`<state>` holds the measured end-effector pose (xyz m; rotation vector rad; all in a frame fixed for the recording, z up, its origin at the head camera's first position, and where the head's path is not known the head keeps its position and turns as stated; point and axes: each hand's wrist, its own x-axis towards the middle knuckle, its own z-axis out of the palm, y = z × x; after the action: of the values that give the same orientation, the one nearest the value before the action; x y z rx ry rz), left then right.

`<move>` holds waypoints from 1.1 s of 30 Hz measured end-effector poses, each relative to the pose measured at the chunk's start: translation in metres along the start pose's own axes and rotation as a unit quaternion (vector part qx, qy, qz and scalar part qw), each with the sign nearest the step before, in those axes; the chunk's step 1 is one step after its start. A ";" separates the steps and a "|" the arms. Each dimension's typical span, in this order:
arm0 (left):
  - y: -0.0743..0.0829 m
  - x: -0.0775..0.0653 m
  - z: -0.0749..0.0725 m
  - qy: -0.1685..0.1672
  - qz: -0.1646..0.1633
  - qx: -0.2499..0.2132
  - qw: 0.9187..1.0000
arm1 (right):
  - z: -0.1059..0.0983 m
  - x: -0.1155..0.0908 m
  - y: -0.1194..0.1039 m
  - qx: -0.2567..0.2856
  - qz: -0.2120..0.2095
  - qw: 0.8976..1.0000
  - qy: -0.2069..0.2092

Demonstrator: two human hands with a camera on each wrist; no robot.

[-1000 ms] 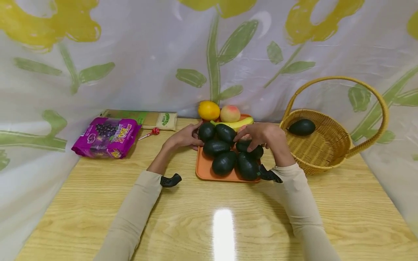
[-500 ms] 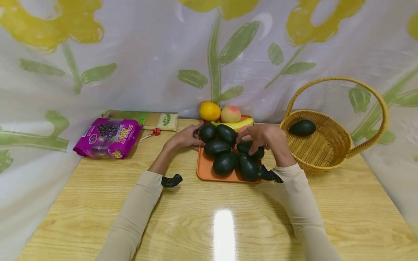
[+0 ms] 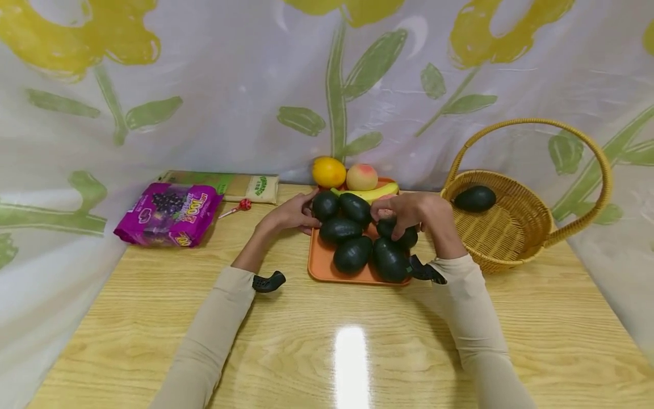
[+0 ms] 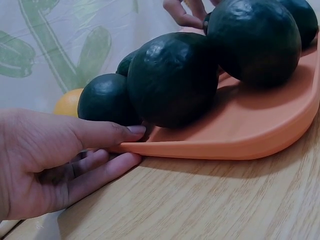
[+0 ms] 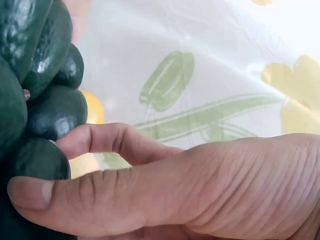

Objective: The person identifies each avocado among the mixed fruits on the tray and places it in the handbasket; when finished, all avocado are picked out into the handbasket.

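An orange tray (image 3: 319,267) bears several dark green avocados (image 3: 352,255) in its near part. My left hand (image 3: 291,215) holds the tray's left edge, as the left wrist view shows: the thumb (image 4: 110,132) lies over the rim (image 4: 220,150) and the fingers are below it. On the tray's right side, my right hand (image 3: 416,210) grips an avocado (image 3: 408,238) between thumb and fingers, partly hiding it. In the right wrist view this avocado (image 5: 40,160) shows between thumb and fingertip, with other avocados (image 5: 57,112) close beyond it.
At the tray's back lie an orange (image 3: 328,172), a peach (image 3: 361,177) and a banana (image 3: 368,193). Right of it stands a wicker basket (image 3: 498,236) holding one avocado (image 3: 475,199). Leftward are a lollipop (image 3: 244,205), a purple candy bag (image 3: 168,215) and a flat brown packet (image 3: 240,184).
My right hand and the avocado in it have shifted slightly to the right, away from the other avocados. The left hand stays at the tray's edge.
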<state>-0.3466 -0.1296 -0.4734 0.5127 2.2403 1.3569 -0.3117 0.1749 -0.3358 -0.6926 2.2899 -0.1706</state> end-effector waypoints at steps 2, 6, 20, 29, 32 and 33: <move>-0.001 0.000 -0.001 0.000 0.001 0.000 1.000 | -0.001 -0.001 0.001 0.011 -0.007 1.000 0.000; -0.003 -0.001 -0.002 -0.002 0.001 0.005 1.000 | -0.001 -0.005 0.006 0.036 -0.057 0.998 0.016; 0.000 0.001 0.000 -0.007 0.009 -0.008 1.000 | -0.011 -0.041 0.033 0.038 -0.111 0.982 0.145; -0.001 0.000 0.000 -0.005 0.010 -0.013 1.000 | -0.010 -0.065 0.034 0.077 -0.133 0.964 0.215; -0.002 0.000 0.000 -0.004 0.015 -0.014 1.000 | -0.010 -0.073 0.036 0.079 -0.131 0.959 0.239; -0.002 0.000 0.000 -0.002 0.017 -0.015 1.000 | -0.010 -0.076 0.037 0.080 -0.130 0.957 0.248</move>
<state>-0.3466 -0.1306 -0.4753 0.5455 2.2142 1.4018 -0.2900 0.2454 -0.2938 -0.9478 2.6018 -0.7176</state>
